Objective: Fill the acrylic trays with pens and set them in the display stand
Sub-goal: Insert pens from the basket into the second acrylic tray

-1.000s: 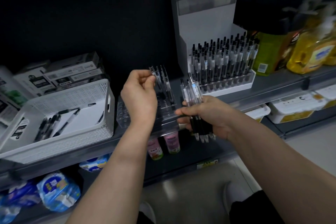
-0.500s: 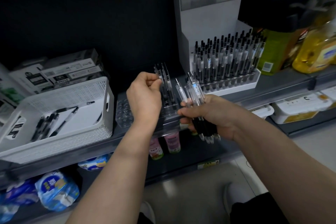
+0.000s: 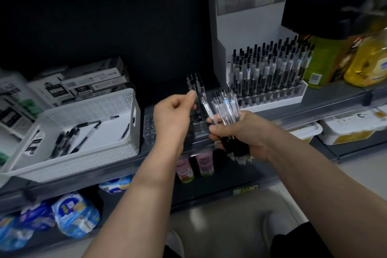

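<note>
the right hand (image 3: 240, 132) is nearest, its fingers wrapped round a bundle of clear-barrelled pens with black grips (image 3: 227, 107), tips down and clicker ends up. just left of it is the left hand (image 3: 173, 117), fingers curled. its thumb and forefinger pinch the upper end of a single clear pen (image 3: 206, 108) that slants out of the bundle, and the pen's lower end lies by the right thumb. both hands hover over the front edge of a grey metal shelf (image 3: 326, 98).

below that edge, on a lower shelf, stand two pink-labelled bottles (image 3: 204, 163). further left lie blue and white wrapped packs (image 3: 75, 213).

on the grey shelf, under the hands, lies the clear acrylic tray with rows of round holes (image 3: 149, 130). a small cluster of upright pens (image 3: 195, 84) stands in its back rows, just beyond the left fingertips.

just beside the tray on the left sits a white perforated plastic basket (image 3: 104, 111). loose black and clear pens (image 3: 69, 138) lie flat on its bottom. behind the basket are stacked grey and white cardboard boxes (image 3: 92, 84), blurred.

farther back and to the right, the white display stand with a tall back panel (image 3: 247, 33) stands on the same shelf. its stepped front is packed with rows of standing pens (image 3: 272, 69). right of the stand are a green bottle (image 3: 322, 58) and yellow bottles (image 3: 372, 58), too blurred to read.
</note>
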